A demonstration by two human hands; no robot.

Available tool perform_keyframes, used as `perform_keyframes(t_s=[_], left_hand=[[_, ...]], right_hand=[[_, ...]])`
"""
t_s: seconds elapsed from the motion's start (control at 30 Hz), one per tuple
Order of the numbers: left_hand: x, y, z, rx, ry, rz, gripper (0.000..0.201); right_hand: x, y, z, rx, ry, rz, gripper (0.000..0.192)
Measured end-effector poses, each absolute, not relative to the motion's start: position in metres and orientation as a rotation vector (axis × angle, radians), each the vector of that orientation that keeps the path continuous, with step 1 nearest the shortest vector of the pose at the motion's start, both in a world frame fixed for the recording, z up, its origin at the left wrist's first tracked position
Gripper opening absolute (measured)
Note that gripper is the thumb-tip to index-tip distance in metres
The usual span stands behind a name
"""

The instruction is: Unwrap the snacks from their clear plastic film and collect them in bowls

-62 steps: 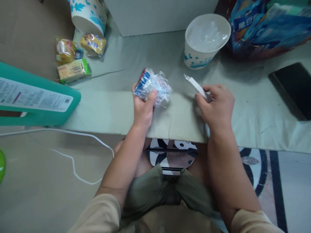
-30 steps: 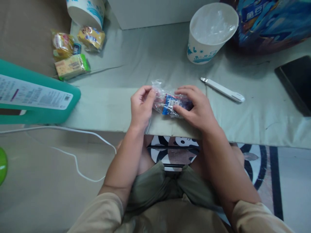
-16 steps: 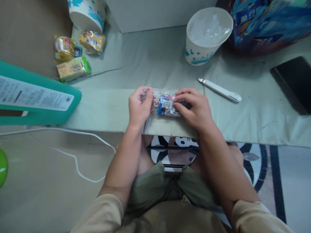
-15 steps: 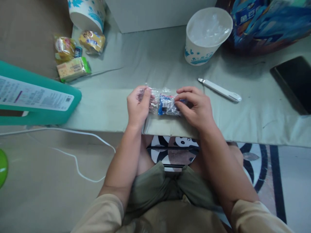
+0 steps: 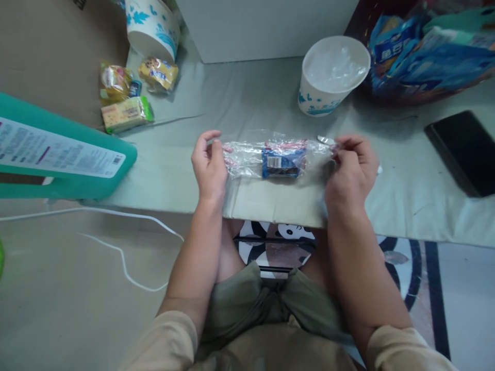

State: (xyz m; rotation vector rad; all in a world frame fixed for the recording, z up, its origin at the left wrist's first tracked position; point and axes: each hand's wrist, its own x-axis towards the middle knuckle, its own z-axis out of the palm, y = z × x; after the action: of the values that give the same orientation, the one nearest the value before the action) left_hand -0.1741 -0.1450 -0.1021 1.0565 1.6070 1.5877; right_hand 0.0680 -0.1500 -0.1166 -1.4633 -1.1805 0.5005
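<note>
A clear plastic wrapper (image 5: pixel 251 157) is stretched out flat just above the pale green cloth-covered table (image 5: pixel 174 170). A blue and red snack packet (image 5: pixel 283 161) shows inside it near the middle. My left hand (image 5: pixel 209 165) pinches the wrapper's left end. My right hand (image 5: pixel 350 167) pinches its right end. A white utility knife (image 5: pixel 325 139) lies on the table behind my right hand, mostly hidden by it.
A white paper cup (image 5: pixel 330 72) lined with plastic stands behind the wrapper. A second cup (image 5: pixel 152 26) and several small snack packs (image 5: pixel 127 98) lie at the back left. A teal box (image 5: pixel 58 154) is at left, a basket of blue snack bags (image 5: pixel 425 51) and a black phone (image 5: pixel 460 152) at right.
My right hand put down the knife and joined the left on the wrapper. Both hands then moved apart, pulling the crumpled wrapper out flat and wide.
</note>
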Motion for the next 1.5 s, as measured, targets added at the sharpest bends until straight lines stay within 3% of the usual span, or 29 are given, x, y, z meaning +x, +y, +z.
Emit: perform_keyframes(t_s=[0.13, 0.23, 0.33, 0.43, 0.6, 0.93, 1.1, 1.23, 1.3, 1.37, 1.4, 1.5], left_hand=[[-0.177, -0.148, -0.100, 1.435, 1.681, 1.516, 0.026], [-0.176, -0.148, -0.103, 1.743, 1.674, 1.327, 0.036], [-0.173, -0.145, -0.104, 1.850, 1.689, 1.202, 0.020], [-0.174, -0.146, -0.097, 1.856, 1.654, 1.274, 0.012], [-0.180, -0.159, -0.077, 1.792, 1.549, 1.454, 0.017], [-0.184, -0.163, -0.073, 1.218, 1.193, 1.796, 0.017], [-0.205, -0.168, -0.066, 1.310, 1.170, 1.185, 0.027], [-0.218, -0.163, -0.077, 1.389, 1.753, 1.184, 0.024], [-0.219, -0.163, -0.079, 1.453, 1.961, 1.027, 0.046], [-0.218, -0.166, -0.075, 1.534, 2.050, 0.700, 0.069], [-0.216, -0.168, -0.071, 1.568, 2.067, 0.566, 0.072], [-0.207, -0.174, -0.059, 1.595, 2.045, 0.407, 0.038]], right_hand=[[0.072, -0.156, -0.104, -1.295, -1.267, 0.289, 0.014], [0.069, -0.162, -0.095, -1.213, -1.564, 0.262, 0.023], [0.064, -0.164, -0.095, -1.259, -1.744, 0.307, 0.010], [0.063, -0.165, -0.098, -1.179, -1.621, 0.381, 0.007], [0.065, -0.170, -0.090, -0.999, -1.365, 0.347, 0.009], [0.081, -0.179, -0.079, -1.003, -1.435, 1.049, 0.016], [0.084, -0.175, -0.054, -1.230, -1.856, 1.580, 0.038], [0.079, -0.173, -0.044, -1.605, -2.236, 1.252, 0.035], [0.077, -0.173, -0.045, -1.719, -2.203, 1.079, 0.034], [0.075, -0.175, -0.049, -1.779, -2.093, 1.003, 0.047], [0.074, -0.176, -0.051, -1.784, -2.022, 0.977, 0.055], [0.069, -0.179, -0.057, -1.622, -1.810, 0.917, 0.057]])
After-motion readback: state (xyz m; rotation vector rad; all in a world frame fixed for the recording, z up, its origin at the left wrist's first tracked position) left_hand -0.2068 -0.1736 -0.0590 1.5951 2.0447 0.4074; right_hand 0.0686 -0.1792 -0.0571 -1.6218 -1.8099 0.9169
